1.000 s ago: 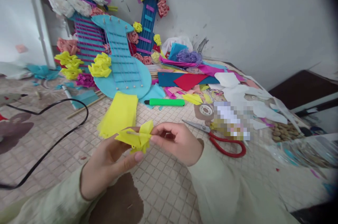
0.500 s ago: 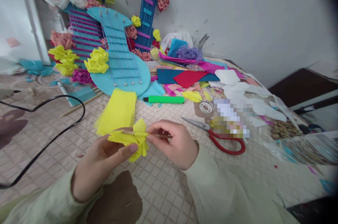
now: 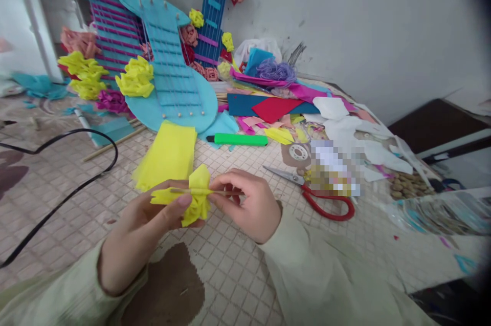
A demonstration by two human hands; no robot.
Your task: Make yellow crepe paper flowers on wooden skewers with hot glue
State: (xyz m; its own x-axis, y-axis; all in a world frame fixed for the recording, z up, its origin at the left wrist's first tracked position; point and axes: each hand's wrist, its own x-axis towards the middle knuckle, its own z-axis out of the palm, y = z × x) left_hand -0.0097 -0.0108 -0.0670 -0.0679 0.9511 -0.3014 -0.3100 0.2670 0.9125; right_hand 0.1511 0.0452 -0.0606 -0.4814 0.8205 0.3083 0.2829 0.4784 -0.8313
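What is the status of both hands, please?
Left hand holding folded yellow paper. Right hand pinching thin brown stick. Red-handled metal scissors to the right, touching neither.

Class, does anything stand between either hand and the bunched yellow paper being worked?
Nothing visible does. The left hand holds the bunched yellow paper directly; the right hand pinches the thin stick that meets it. The red-handled scissors lie to the right, not in between.
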